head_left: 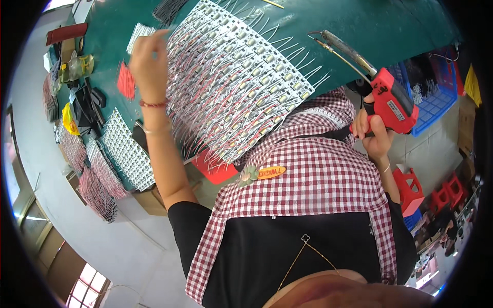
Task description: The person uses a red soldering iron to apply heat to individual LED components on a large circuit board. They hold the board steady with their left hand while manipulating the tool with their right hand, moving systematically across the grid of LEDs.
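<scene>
My right hand [373,128] is wrapped round the grip of a red soldering gun [393,102]. Its metal barrel and thin feed tube reach up and left over the green table, the tip apart from the boards. A large panel of white circuit boards [241,72] lies in front of me, covered with rows of small parts and many red and white wires. Beside the panel's left edge is my left hand [149,61], raised with fingers drawn together; what they hold, if anything, cannot be made out. Close to it lie red wires [126,81] and white wires [139,37].
More board panels [126,149] hang along the green table's [308,31] left side, near a yellowish tape roll [79,68] and black items. Dark wires [167,10] lie at the far edge. A blue crate [434,105] and red stools [408,192] stand at right.
</scene>
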Demonstrator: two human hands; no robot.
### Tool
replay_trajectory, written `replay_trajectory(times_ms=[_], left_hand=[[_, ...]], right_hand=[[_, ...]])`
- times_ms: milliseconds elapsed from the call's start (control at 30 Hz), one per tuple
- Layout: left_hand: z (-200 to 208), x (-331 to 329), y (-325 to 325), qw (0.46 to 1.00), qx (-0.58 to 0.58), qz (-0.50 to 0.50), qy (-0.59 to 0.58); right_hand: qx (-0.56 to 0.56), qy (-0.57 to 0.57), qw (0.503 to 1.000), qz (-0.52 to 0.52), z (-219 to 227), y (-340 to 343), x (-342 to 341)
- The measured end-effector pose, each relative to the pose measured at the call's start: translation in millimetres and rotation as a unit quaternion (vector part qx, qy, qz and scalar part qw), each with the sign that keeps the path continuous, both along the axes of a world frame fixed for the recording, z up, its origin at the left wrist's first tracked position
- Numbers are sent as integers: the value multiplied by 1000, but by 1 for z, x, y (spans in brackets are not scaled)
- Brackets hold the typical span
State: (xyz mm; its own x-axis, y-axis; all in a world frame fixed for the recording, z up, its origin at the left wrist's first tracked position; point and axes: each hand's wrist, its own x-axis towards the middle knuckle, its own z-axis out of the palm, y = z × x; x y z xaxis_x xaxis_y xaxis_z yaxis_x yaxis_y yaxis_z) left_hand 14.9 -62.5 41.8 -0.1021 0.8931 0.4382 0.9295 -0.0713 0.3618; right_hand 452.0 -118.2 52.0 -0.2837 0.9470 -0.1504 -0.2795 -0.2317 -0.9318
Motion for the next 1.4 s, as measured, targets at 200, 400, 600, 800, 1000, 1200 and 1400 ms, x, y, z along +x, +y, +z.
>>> replay_trajectory(times_ms=[200,400,600,800,1000,1200,1400], left_hand=[[5,126,-68,958,-69,-274,-56],[-14,146,-81,960,-84,-261,-49],[-17,151,-82,969,-38,-237,-51],[-18,154,-83,975,-49,-213,-46],[-22,157,-86,976,-46,-206,-49],[-21,165,-87,980,-37,-193,-20],[-19,162,-86,978,-43,-199,-30]], right_hand=[[-35,-47,994,91,-17,-21,28],[-103,-91,982,128,-16,-37,51],[-92,-146,978,119,-9,-40,43],[-40,-203,971,117,-15,-45,43],[60,-329,924,185,-7,-32,37],[54,-302,938,162,-31,-45,52],[136,-350,913,162,-8,-32,32]])
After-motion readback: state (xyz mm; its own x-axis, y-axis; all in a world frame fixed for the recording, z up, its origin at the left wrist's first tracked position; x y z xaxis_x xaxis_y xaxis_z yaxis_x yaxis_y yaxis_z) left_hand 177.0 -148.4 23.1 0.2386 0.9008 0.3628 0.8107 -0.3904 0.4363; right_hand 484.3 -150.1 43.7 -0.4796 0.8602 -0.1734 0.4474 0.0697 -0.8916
